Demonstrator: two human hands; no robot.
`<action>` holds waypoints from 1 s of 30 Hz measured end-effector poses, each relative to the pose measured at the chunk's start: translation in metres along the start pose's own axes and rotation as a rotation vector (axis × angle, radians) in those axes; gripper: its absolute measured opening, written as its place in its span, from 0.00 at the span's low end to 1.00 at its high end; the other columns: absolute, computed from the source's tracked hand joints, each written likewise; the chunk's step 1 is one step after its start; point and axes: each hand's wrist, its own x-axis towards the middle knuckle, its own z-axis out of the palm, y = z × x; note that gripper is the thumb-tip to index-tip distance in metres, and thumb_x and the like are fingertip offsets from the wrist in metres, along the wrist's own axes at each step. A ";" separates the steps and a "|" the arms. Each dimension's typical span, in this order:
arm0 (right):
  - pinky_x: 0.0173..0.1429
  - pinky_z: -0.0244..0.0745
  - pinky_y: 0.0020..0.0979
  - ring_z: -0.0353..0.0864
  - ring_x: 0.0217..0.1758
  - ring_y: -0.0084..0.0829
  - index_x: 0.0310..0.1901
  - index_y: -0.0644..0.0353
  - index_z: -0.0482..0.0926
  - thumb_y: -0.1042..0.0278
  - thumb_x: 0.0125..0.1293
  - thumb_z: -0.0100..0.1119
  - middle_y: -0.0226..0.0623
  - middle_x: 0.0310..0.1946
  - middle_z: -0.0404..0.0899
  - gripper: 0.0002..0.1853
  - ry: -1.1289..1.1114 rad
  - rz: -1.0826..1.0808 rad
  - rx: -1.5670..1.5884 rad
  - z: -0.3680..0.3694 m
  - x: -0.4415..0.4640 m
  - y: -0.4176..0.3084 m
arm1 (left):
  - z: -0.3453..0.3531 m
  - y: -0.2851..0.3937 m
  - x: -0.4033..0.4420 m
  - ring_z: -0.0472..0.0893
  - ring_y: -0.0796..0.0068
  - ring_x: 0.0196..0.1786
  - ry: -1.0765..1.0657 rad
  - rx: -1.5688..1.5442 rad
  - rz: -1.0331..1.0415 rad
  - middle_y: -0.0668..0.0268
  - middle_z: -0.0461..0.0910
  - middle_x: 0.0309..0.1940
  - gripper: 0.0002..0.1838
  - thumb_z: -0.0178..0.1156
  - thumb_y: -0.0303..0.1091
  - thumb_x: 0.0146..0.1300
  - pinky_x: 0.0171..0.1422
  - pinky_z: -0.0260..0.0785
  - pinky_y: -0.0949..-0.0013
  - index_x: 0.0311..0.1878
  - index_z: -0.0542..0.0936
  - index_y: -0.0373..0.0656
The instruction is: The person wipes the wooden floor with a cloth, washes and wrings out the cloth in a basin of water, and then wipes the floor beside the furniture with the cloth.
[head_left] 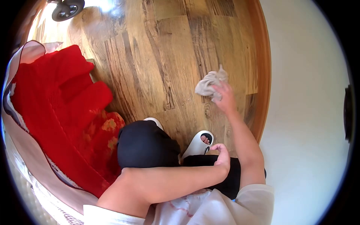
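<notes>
A crumpled greyish-beige cloth [209,85] lies against the wooden floor [168,56], right of the middle. My right hand [225,98] is closed on its right side, with the arm stretched forward. My left forearm lies across my bent knees in dark trousers. Beyond the right knee hangs my left hand [222,154], loosely bent with a finger extended and nothing visible in it; its other fingers are partly hidden. Close to that hand is a white slipper [196,144] with toes showing through its opening.
Red fabric [56,101] with a gold pattern hangs at the left beside pale bedding [35,153]. A brown baseboard [265,75] and a white wall [303,112] run along the right. A black wheel [67,10] stands at the top left.
</notes>
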 end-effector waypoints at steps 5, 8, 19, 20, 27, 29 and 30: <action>0.72 0.64 0.42 0.67 0.70 0.51 0.57 0.47 0.82 0.63 0.57 0.67 0.47 0.68 0.69 0.23 0.187 0.126 0.152 -0.019 0.074 -0.041 | -0.005 0.006 -0.005 0.78 0.59 0.37 -0.029 0.000 0.141 0.57 0.79 0.39 0.19 0.62 0.41 0.55 0.36 0.69 0.55 0.48 0.81 0.44; 0.74 0.62 0.39 0.66 0.71 0.49 0.59 0.45 0.80 0.61 0.59 0.64 0.48 0.68 0.69 0.24 0.246 -0.012 0.156 0.007 0.129 -0.078 | 0.010 0.027 0.015 0.78 0.58 0.36 -0.029 0.068 0.168 0.56 0.79 0.37 0.18 0.62 0.41 0.55 0.35 0.69 0.55 0.47 0.80 0.44; 0.80 0.45 0.55 0.60 0.76 0.39 0.56 0.34 0.82 0.68 0.56 0.67 0.27 0.72 0.66 0.25 -0.271 -0.464 -0.139 0.047 0.043 -0.111 | 0.006 0.016 -0.015 0.76 0.60 0.40 0.083 -0.053 0.086 0.59 0.79 0.40 0.14 0.57 0.37 0.58 0.36 0.67 0.54 0.46 0.83 0.45; 0.80 0.47 0.54 0.61 0.76 0.39 0.56 0.35 0.82 0.69 0.56 0.67 0.29 0.71 0.67 0.24 -0.300 -0.409 -0.121 0.039 0.040 -0.099 | -0.004 0.010 -0.024 0.77 0.60 0.40 0.084 -0.053 0.084 0.59 0.79 0.40 0.14 0.57 0.37 0.59 0.36 0.67 0.53 0.46 0.84 0.45; 0.70 0.66 0.34 0.73 0.67 0.44 0.55 0.50 0.82 0.69 0.59 0.66 0.43 0.65 0.73 0.20 0.059 0.082 0.377 -0.056 0.023 -0.030 | -0.060 -0.003 -0.061 0.78 0.58 0.45 0.239 -0.379 0.051 0.58 0.82 0.42 0.15 0.55 0.35 0.61 0.43 0.66 0.51 0.46 0.85 0.42; 0.69 0.67 0.34 0.75 0.65 0.41 0.57 0.54 0.81 0.68 0.60 0.67 0.43 0.64 0.74 0.21 0.203 0.231 0.488 -0.096 0.012 -0.039 | -0.073 -0.011 -0.081 0.79 0.59 0.47 0.306 -0.539 0.119 0.58 0.82 0.43 0.15 0.56 0.34 0.60 0.44 0.68 0.54 0.46 0.85 0.40; 0.69 0.67 0.34 0.75 0.65 0.40 0.57 0.56 0.80 0.67 0.61 0.68 0.43 0.63 0.75 0.21 0.228 0.338 0.622 -0.115 0.003 -0.047 | -0.076 -0.015 -0.087 0.80 0.59 0.48 0.335 -0.597 0.147 0.58 0.83 0.44 0.15 0.57 0.34 0.59 0.45 0.69 0.56 0.46 0.85 0.39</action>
